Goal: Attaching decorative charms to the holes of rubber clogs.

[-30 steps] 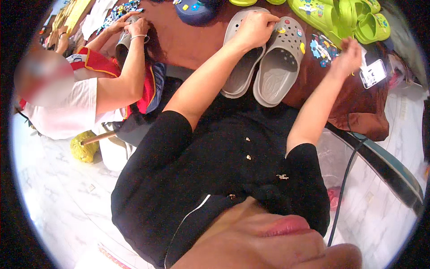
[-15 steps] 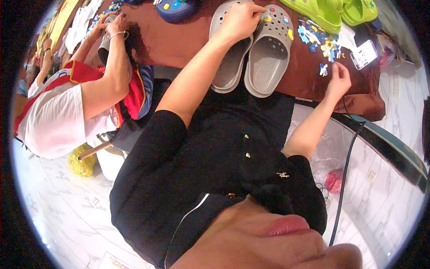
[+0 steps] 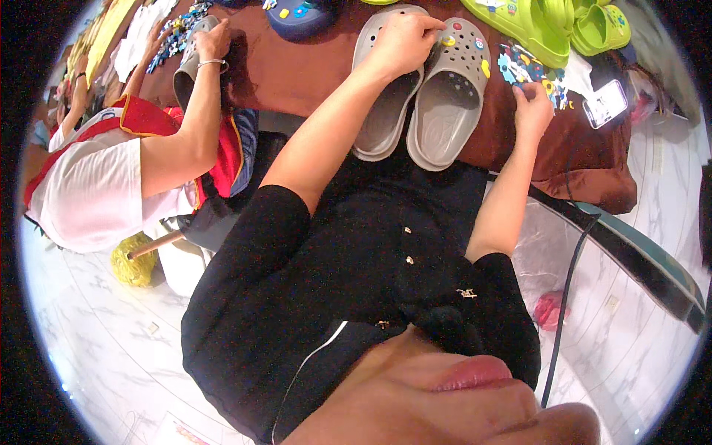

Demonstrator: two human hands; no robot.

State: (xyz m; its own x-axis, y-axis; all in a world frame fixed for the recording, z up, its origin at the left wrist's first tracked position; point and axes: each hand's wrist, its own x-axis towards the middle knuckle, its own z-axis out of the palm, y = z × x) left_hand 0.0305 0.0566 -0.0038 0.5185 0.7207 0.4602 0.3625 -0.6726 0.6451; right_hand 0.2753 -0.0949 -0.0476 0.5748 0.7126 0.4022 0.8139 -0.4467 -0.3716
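Observation:
A pair of grey clogs lies in front of me, toes pointing away. My left hand [image 3: 404, 43] rests over the toe of the left clog [image 3: 380, 122], fingers curled, fingertips reaching the inner edge of the right clog [image 3: 450, 104]. Whether those fingers hold anything is hidden. Small coloured charms sit on the right clog's upper, including a yellow one [image 3: 486, 68] at its outer side. To the right, my right hand [image 3: 535, 115] is closed with fingertips together, beside a pile of loose charms [image 3: 530, 65]. What it pinches, if anything, cannot be made out.
Bright green clogs [image 3: 545, 37] stand beyond the charms, and a lit phone [image 3: 606, 104] lies right of them. A blue clog [image 3: 300, 18] is at the far left of the brown cloth [image 3: 285, 67]. Left of me, another person [image 3: 96, 189] handles a grey clog [image 3: 185, 74].
My right hand has moved left and slightly up, toward the charm pile. A lone charm that lay left of its fingers is no longer visible. My left hand stays over the clog.

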